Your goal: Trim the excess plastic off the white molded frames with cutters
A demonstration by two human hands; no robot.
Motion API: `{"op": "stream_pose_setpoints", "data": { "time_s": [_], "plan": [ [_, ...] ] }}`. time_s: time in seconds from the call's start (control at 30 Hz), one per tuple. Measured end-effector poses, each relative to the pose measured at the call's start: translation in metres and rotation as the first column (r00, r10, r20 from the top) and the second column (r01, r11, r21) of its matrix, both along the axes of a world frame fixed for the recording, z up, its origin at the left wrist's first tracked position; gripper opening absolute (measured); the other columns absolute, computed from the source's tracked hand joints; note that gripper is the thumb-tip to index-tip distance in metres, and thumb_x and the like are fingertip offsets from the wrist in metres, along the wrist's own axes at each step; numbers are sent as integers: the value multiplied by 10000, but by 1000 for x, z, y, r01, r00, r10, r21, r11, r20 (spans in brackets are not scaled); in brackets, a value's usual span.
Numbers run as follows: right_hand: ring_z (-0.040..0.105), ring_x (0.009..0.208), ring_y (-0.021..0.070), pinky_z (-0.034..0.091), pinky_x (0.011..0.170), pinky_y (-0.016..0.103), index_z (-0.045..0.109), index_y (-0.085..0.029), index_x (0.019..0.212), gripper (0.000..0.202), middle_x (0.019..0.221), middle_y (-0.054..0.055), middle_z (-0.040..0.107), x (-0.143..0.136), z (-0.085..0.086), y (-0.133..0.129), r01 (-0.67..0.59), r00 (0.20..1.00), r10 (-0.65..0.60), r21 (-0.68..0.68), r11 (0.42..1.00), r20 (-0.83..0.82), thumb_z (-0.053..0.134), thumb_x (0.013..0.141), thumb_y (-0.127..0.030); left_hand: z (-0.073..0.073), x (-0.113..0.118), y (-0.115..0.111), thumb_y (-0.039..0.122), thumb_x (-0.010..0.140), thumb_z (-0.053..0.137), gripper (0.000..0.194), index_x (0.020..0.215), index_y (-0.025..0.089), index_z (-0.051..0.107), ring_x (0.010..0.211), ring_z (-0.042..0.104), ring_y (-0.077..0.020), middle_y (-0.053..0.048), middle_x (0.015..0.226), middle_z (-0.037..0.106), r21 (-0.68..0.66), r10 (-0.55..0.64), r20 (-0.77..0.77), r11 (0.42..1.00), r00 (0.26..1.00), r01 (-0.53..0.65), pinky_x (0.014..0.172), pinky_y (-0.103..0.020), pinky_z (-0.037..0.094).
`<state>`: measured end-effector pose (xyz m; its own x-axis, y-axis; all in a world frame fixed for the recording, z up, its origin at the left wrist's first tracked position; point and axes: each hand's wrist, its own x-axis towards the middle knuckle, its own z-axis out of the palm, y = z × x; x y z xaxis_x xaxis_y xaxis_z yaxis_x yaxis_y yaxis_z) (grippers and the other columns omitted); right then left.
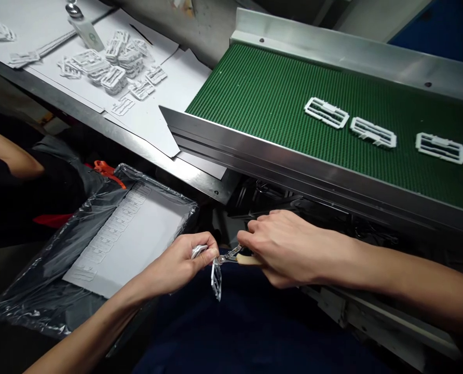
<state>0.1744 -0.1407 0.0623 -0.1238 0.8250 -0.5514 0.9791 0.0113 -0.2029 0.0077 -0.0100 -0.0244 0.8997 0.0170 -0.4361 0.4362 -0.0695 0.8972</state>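
Between its thumb and fingers, my left hand point(190, 259) pinches white plastic frames; one frame point(216, 280) hangs below the fingertips and part of another shows above the thumb. My right hand point(280, 246) is closed round cutting pliers point(241, 258) with pale handles. Their metal jaws point left and meet the plastic at my left fingertips; whether they have closed on it is too small to tell. Just left of my left hand lies a white sheet point(146, 244) in a plastic-lined tray point(25, 306), with a row of frames point(114, 223) laid along it.
A conveyor with a green belt point(255, 93) carries several white frames point(327, 112) at the right. On the metal table point(153, 156) are piled frames point(118, 62) and a pump bottle point(85, 31). Another person's arm point(9, 150) shows at the left, near an orange object point(109, 171).
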Motion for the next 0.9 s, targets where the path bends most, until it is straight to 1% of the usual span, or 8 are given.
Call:
{"op": "stream_pose_setpoints", "data": {
  "time_s": [0.17, 0.37, 0.5, 0.57, 0.63, 0.73, 0.8, 0.9],
  "plan": [
    [531, 497, 176, 256, 485, 273, 612, -171, 763, 159, 571, 48, 570, 2, 3, 9, 21, 1000, -20, -82, 996, 5, 603, 612, -223, -2, 4, -3, 422, 878, 449, 270, 757, 199, 541, 713, 502, -171, 3, 737, 572, -33, 9, -8, 999, 1000, -9, 656, -272, 376],
    [472, 446, 136, 209, 474, 258, 591, -193, 718, 87, 525, 23, 544, 5, -2, 7, 57, 997, -58, -23, 998, -53, 555, 639, -190, -6, 6, -4, 411, 863, 488, 260, 743, 185, 537, 662, 468, -150, 13, 702, 553, -109, 44, -14, 993, 999, -46, 615, -253, 360],
    [365, 405, 93, 183, 445, 244, 523, -203, 670, 44, 495, -20, 490, 16, -6, -7, 152, 974, -162, -73, 986, -158, 546, 645, -175, -6, 7, -2, 383, 851, 520, 238, 749, 168, 535, 681, 487, -150, -2, 741, 570, -214, 83, -30, 973, 996, -87, 631, -256, 376],
    [361, 420, 88, 208, 446, 235, 509, -205, 682, 39, 510, -32, 488, 20, -13, -17, 248, 926, -272, -120, 961, -263, 544, 696, -214, -6, 7, -2, 379, 850, 526, 236, 755, 163, 533, 692, 494, -153, -7, 750, 564, -220, 98, -41, 970, 994, -105, 641, -262, 379],
    [415, 477, 90, 257, 469, 221, 517, -205, 741, 98, 573, -35, 517, 18, -28, -25, 414, 808, -442, -159, 896, -389, 558, 749, -293, -8, 7, -3, 375, 856, 520, 240, 750, 160, 525, 704, 505, -156, -9, 741, 557, -233, 118, -43, 964, 992, -125, 663, -270, 383],
    [485, 620, 98, 343, 551, 203, 522, -202, 880, 227, 735, -26, 546, -3, -64, -31, 630, 485, -616, -240, 738, -621, 589, 766, -387, -13, 7, -3, 365, 856, 528, 241, 737, 155, 509, 712, 516, -154, -11, 730, 557, -287, 165, -50, 942, 985, -173, 687, -274, 390],
    [472, 658, 96, 364, 589, 202, 504, -198, 894, 242, 768, -29, 518, -25, -88, -31, 684, 294, -608, -283, 673, -737, 611, 755, -365, -19, 7, -3, 355, 840, 555, 229, 744, 153, 505, 723, 526, -152, -17, 749, 569, -345, 210, -60, 913, 976, -217, 692, -270, 397],
    [422, 656, 91, 357, 611, 209, 453, -189, 812, 194, 740, -35, 459, -53, -110, -32, 758, 129, -567, -288, 585, -813, 605, 758, -298, -31, 10, -4, 352, 803, 587, 217, 767, 154, 505, 675, 540, -144, -32, 760, 586, -446, 245, -113, 854, 963, -270, 630, -257, 408]
  ]
}}
